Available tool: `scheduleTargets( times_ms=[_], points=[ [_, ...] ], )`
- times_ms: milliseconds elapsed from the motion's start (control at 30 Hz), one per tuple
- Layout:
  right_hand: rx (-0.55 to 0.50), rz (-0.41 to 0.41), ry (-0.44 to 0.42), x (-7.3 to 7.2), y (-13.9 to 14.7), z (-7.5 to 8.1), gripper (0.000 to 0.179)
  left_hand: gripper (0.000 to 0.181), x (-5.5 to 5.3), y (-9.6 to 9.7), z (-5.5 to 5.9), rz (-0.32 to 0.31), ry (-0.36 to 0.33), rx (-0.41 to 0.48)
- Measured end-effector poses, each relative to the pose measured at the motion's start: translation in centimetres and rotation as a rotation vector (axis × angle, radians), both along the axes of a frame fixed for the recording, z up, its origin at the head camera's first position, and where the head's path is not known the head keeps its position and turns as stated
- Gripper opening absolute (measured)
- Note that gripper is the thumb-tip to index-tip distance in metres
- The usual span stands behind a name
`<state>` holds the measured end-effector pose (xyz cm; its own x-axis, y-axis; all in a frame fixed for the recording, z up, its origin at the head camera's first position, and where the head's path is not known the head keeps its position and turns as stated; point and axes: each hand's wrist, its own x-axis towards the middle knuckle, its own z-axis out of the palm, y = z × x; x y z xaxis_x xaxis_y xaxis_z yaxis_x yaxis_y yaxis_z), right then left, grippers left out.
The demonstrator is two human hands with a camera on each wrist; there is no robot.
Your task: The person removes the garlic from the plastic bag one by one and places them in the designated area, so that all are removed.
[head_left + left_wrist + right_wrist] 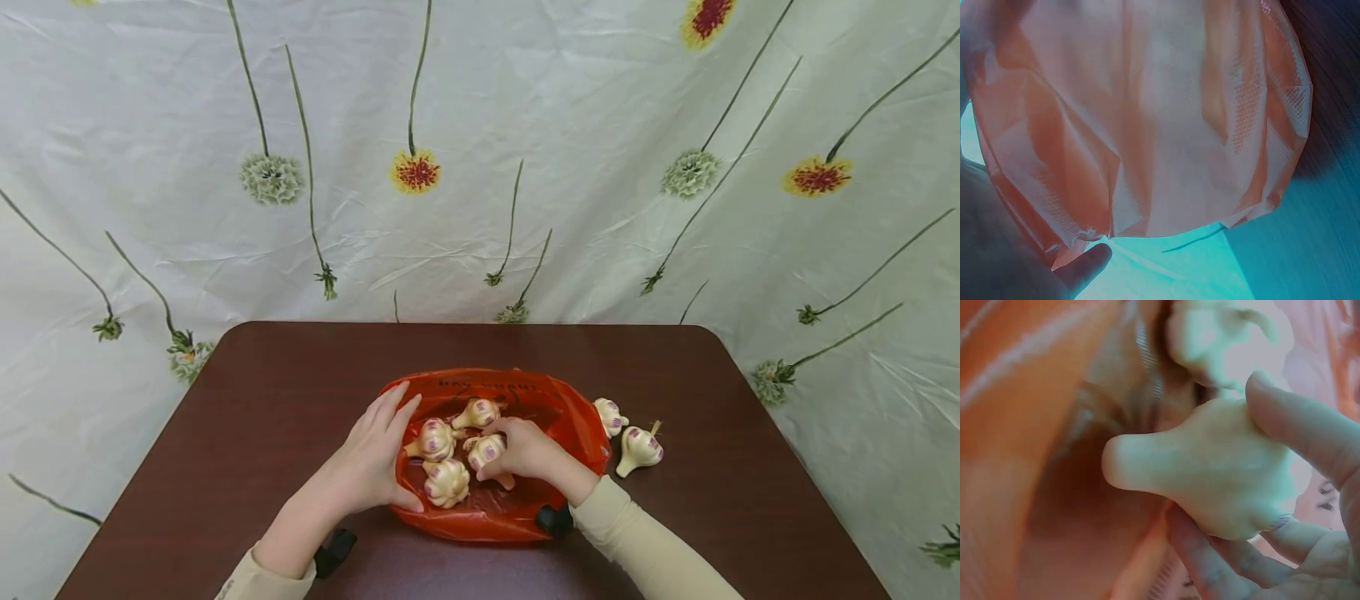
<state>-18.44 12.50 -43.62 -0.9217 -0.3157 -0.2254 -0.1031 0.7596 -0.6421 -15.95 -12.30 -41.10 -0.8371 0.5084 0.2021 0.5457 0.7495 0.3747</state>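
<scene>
An open red plastic bag (517,529) lies on the table with several garlic bulbs inside. My right hand (525,450) reaches into it and holds one garlic bulb (486,450) between thumb and fingers. In the right wrist view that garlic bulb (1210,465) has its stem end pointing left. Nearby in the bag are other garlic bulbs (447,483), one of them close behind in the right wrist view. Fingers spread and fairly straight, my left hand (367,462) rests against the bag's left rim. The bag's outer side (1166,125) fills most of the left wrist view.
Right of the bag, a garlic bulb (640,450) lies on the dark brown table (300,358). Another garlic bulb (611,417) sits beside the bag's right edge, partly hidden. Behind the table hangs a pale flowered cloth (465,233).
</scene>
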Motion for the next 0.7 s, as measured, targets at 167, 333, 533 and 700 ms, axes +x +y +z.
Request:
scheduleTargets(
  times_ms=[167,333,533,700],
  points=[
    [-0.022,-0.030,0.003,0.1,0.9,1.6,0.061,0.129,0.0,0.1,0.1,-0.002,-0.005,0.007],
    [-0.081,-0.059,0.030,0.4,1.5,3.6,0.062,0.130,0.0,0.2,0.1,-0.001,0.008,0.022],
    [-0.167,-0.087,0.079,0.8,2.6,6.0,0.060,0.131,-0.1,0.1,0.0,0.009,0.005,0.012],
    [-0.316,-0.128,0.073,0.9,3.9,7.5,0.061,0.131,-0.2,0.0,0.1,0.017,-0.009,0.011]
  ],
)
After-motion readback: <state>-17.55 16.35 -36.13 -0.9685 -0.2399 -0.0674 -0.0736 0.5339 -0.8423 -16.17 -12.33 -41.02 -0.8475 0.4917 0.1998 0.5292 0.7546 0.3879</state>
